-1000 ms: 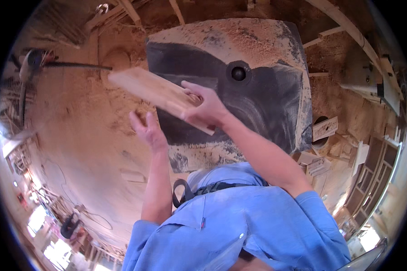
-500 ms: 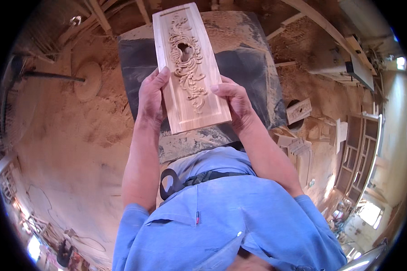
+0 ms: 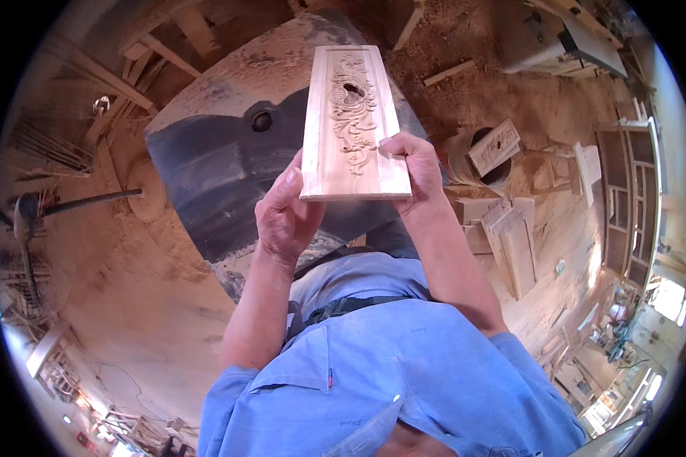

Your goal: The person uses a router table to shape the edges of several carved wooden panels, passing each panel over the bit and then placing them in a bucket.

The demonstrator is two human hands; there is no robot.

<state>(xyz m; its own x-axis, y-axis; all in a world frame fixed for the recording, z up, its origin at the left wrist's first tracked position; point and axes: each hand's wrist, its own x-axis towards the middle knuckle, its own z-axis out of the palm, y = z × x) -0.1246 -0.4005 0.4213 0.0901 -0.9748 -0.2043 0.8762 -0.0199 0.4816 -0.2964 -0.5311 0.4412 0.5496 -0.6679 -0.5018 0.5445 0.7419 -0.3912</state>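
A pale carved wooden panel is held up between my hands, its face toward me. Scrolling leaf relief runs along its middle, with a small hole through the upper part. My left hand grips the left edge near the close end, thumb against the side and fingers behind, mostly hidden. On the right edge, my right hand has its thumb on the face and its fingers under the panel. Beneath lies a dark, sawdust-covered work table with a round black fitting in its top.
At the right, a similar carved panel lies across a round drum. Nearer me, several plain boards lean in a stack. A slatted wooden frame stands farther right. Sawdust covers the floor; timber lengths lie at far left.
The panel has tilted, so it looks shorter and its near end edge shows, and it has moved rightward in view. The view has turned, revealing the table's round fitting. Both hands keep their hold.
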